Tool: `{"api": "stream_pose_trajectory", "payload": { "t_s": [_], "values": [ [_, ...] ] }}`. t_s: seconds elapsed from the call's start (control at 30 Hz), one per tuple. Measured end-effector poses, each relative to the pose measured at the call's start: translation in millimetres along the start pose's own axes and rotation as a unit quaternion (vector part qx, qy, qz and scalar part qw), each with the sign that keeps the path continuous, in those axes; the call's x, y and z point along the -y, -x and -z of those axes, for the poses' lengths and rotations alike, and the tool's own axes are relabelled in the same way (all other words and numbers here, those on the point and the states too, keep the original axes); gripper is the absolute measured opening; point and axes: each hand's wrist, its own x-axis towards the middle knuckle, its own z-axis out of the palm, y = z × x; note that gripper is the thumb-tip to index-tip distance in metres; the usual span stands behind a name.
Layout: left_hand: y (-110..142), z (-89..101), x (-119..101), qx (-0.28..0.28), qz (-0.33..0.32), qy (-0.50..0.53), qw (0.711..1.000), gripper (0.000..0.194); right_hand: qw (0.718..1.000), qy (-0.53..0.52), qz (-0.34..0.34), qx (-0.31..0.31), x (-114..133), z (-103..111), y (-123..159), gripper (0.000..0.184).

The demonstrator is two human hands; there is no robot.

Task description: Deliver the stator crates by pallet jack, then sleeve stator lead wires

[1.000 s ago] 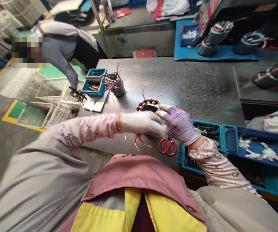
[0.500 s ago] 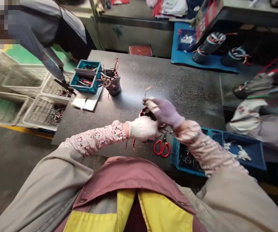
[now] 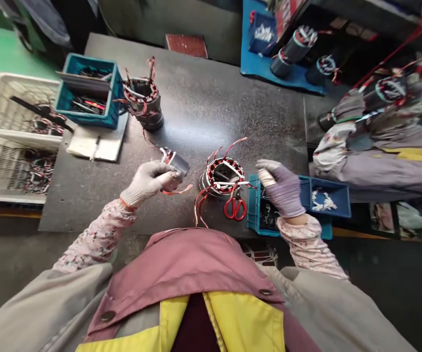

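My left hand (image 3: pixel 150 182), in a whitish knit glove, grips a small dark stator (image 3: pixel 179 165) with white and copper-red wires, held tilted left of centre. A wider wound stator (image 3: pixel 222 177) stands on the table between my hands, its red and white leads hanging out. My right hand (image 3: pixel 282 188), in a purple glove with pale fingertips, is curled over the teal bin (image 3: pixel 254 210); whether anything sits in its fingers is hidden. Red-handled scissors (image 3: pixel 234 208) lie just in front of the wider stator, blades partly covered.
Another stator (image 3: pixel 145 103) stands at the back left beside a teal divided box (image 3: pixel 117 98) and a notebook with a pen (image 3: pixel 111 149). White crates (image 3: pixel 16 139) flank the table's left edge. A blue tray (image 3: pixel 330 197) holds white pieces. A co-worker's sleeves (image 3: pixel 357 159) reach in from the right.
Both hands were together at a stator in the middle. Now they are apart: the left has moved left with the small stator, the right away to the right. The view has tilted down.
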Motion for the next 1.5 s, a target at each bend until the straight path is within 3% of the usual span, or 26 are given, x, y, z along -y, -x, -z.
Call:
{"api": "stream_pose_trajectory", "payload": {
  "t_s": [0.07,0.2,0.3,0.4,0.5,0.6,0.7,0.8,0.87,0.97,1.07,1.17,1.23,1.33,1.5],
  "values": [
    [-1,-5.8,33,0.006,0.026,-0.14,0.99,0.043,0.994,0.064,0.076,0.051,-3,-15,3,0.022],
    [-5,-18.7,87,0.05,0.104,-0.337,0.934,0.047,0.959,0.154,0.186,0.149,8,-33,-1,0.025],
    [-3,-24.2,105,0.098,0.154,-0.404,0.896,0.052,0.933,0.196,0.218,0.209,19,-42,-2,0.027],
    [3,-24.2,105,0.13,0.172,-0.421,0.881,0.05,0.917,0.203,0.226,0.258,25,-54,-3,0.019],
    [13,-20.3,91,0.106,0.186,-0.403,0.89,0.044,0.928,0.171,0.219,0.248,23,-58,-7,0.02],
    [23,-16.5,60,0.014,0.135,-0.353,0.926,0.041,0.973,0.124,0.151,0.122,13,-39,-9,0.022],
    [18,-20.4,7,-0.031,-0.03,-0.297,0.954,0.037,0.997,0.039,0.004,-0.06,-13,2,5,0.025],
    [-6,-42.5,-53,0.029,-0.203,-0.277,0.939,0.038,0.975,-0.052,-0.168,-0.135,-56,43,43,0.029],
    [-27,-67.3,-82,0.109,-0.247,-0.294,0.917,0.044,0.957,-0.054,-0.266,-0.107,-89,60,79,0.032],
    [-48,-101.3,-101,0.167,-0.175,-0.363,0.9,0.059,0.93,0.049,-0.363,0.022,-126,62,128,0.026],
    [-52,-112.4,-101,0.152,-0.098,-0.414,0.892,0.074,0.891,0.155,-0.38,0.197,-143,40,150,0.029],
    [-47,-110.4,-105,0.143,-0.064,-0.415,0.896,0.078,0.845,0.231,-0.343,0.339,-150,11,148,0.034],
    [-43,-110.8,-111,0.127,-0.031,-0.405,0.905,0.075,0.827,0.255,-0.328,0.378,-153,-5,141,0.036],
    [-36,-114.2,-115,0.106,0.01,-0.391,0.914,0.067,0.82,0.261,-0.328,0.39,-160,-19,133,0.036],
    [-25,-113.7,-110,0.116,0.032,-0.379,0.918,0.065,0.81,0.26,-0.324,0.414,-168,-17,129,0.033]
  ]
}}
